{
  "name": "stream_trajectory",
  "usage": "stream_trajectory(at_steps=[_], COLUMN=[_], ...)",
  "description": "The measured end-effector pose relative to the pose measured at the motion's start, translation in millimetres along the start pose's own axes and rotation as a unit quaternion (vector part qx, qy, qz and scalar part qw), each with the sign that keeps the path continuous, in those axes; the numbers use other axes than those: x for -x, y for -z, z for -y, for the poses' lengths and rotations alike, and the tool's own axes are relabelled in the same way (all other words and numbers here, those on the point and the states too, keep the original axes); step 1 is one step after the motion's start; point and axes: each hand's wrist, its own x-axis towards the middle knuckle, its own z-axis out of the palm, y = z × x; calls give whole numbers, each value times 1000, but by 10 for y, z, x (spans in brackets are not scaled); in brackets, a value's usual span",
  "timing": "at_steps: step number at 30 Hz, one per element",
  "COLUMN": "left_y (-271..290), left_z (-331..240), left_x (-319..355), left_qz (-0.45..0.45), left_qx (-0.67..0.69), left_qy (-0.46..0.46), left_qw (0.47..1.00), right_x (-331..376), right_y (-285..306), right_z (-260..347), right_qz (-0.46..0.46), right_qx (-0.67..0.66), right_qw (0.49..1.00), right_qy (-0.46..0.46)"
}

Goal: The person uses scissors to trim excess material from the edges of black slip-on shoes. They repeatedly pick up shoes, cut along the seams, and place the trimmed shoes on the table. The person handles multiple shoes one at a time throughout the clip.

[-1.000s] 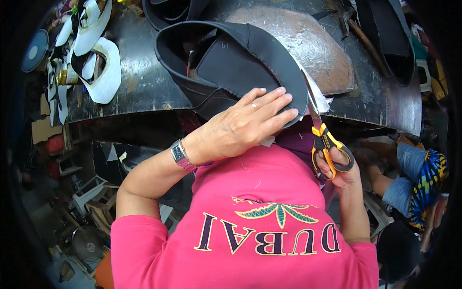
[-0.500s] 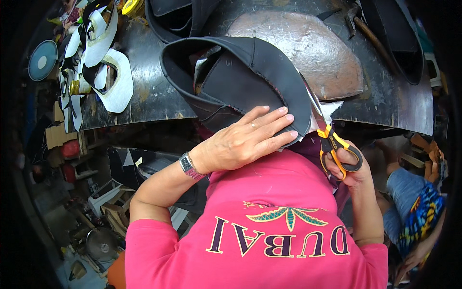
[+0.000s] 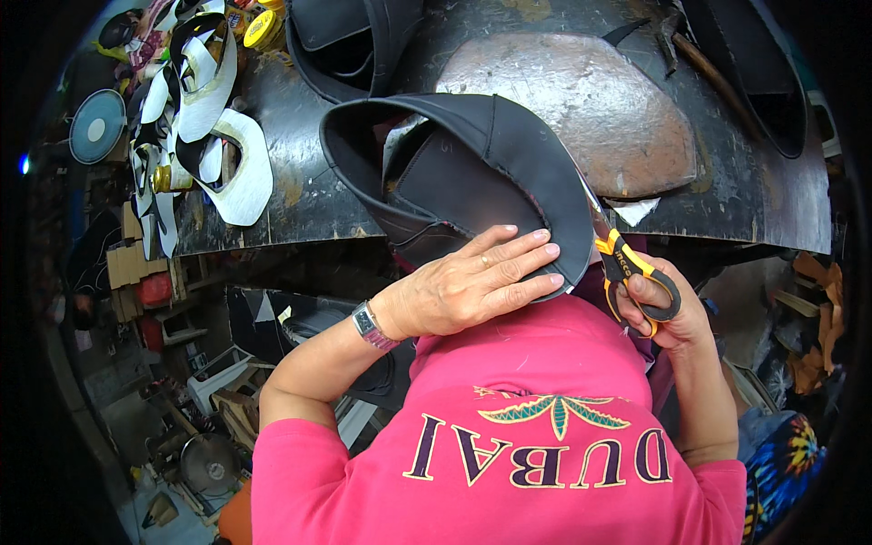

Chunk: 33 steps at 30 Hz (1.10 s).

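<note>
A black boot-upper-like leather piece (image 3: 531,150), curved and stitched, lies over the near table edge toward my body. My left hand (image 3: 468,283) rests on its near right corner, fingers stretched over the surface, holding it; the thumb is hidden. In my right hand (image 3: 668,304) are scissors (image 3: 627,263) with black and yellow handles, fingers through the loops. Their blades run along the right edge of the leather piece, and their tips are partly hidden by it. Just beyond the blades, a white scrap (image 3: 633,211) sits at the table edge.
A worn slab (image 3: 581,118) lies on the dark table (image 3: 300,218). A hammer (image 3: 708,73) is at the far right, beside another black piece (image 3: 763,91). White-lined cut pieces (image 3: 245,173) hang at the left, near a yellow-lidded jar (image 3: 263,29). Another person's patterned garment (image 3: 790,463) shows lower right.
The view has shifted, so the scene sits slightly lower and more to the right. Less of the scissor blades shows beside the leather edge, and the white scrap appears apart from them.
</note>
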Motion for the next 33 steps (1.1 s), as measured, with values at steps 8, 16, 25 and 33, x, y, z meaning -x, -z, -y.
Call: stream_trajectory(at_steps=[8,16,25,33], left_y=[847,1349,1388,863], left_z=[-146,442,412,1021], left_x=[-164,-273,433,524], left_qz=[21,101,-213,-580], left_qx=[-76,-324,-178,-239], left_qy=[-14,89,199,293], left_qw=[997,936,940,722], right_x=[30,58,82,50], right_y=[-68,-134,-61,-181], right_z=[-106,-195,-243,-259], right_qz=[-91,-123,-152,-164], right_qx=[-6,72,67,85], right_qw=[985,979,970,962], right_qy=[145,143,179,201])
